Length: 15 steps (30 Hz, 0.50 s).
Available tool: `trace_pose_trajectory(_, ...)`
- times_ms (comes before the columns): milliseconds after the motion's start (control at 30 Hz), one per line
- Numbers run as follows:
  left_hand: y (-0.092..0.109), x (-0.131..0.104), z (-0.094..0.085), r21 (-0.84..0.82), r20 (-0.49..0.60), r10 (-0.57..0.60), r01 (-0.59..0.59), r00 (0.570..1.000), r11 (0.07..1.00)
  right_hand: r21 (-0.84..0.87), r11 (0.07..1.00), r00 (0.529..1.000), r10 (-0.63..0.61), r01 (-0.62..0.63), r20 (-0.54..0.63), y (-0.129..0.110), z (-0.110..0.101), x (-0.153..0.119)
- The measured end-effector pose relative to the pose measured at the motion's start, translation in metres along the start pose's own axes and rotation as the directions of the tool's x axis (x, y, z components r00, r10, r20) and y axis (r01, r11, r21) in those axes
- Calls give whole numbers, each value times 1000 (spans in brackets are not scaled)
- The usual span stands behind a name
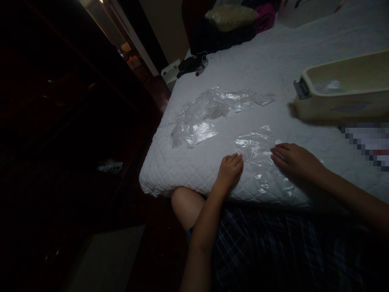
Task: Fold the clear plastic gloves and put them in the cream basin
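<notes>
A clear plastic bag (257, 148) lies spread and wrinkled on the white quilted bed in front of me. Beside its left edge, my left hand (231, 168) rests palm down with its fingers extended and loosely bent. Over the bag's right side is my right hand (293, 158), its fingers stretched to the left and touching or hovering just above the film. I see nothing gripped in either hand. Farther left on the bed sits a loose pile of crumpled clear plastic bags (209, 113).
A cream plastic bin (340, 105) with a grey latch stands at the right, with some clear plastic inside. Dark items (193, 65) lie near the far left corner. A filled bag (232, 17) and a magenta cloth (266, 18) are at the back. The bed's edge (158, 182) drops to dark floor.
</notes>
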<state>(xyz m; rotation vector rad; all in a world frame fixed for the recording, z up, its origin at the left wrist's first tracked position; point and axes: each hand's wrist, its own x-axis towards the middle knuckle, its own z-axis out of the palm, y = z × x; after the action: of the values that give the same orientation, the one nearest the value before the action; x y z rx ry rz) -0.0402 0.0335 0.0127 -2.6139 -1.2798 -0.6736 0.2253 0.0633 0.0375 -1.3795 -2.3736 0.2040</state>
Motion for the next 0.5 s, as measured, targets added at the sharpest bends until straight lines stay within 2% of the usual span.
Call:
trace_pose_trajectory(133, 0, -1, 1, -14, 23, 21, -20, 1000, 1000, -144, 989, 999, -18, 13, -32, -7, -8, -1)
trace_pose_trajectory(300, 6, 0, 3, 29, -8, 88, -88, 996, 996, -27, 983, 981, -182, 180, -72, -18, -10, -10)
trace_pose_trajectory(500, 14, 0, 4, 57, 50, 124, -127, 991, 990, 15, 913, 913, -407, 407, -23, -23, 11, -36)
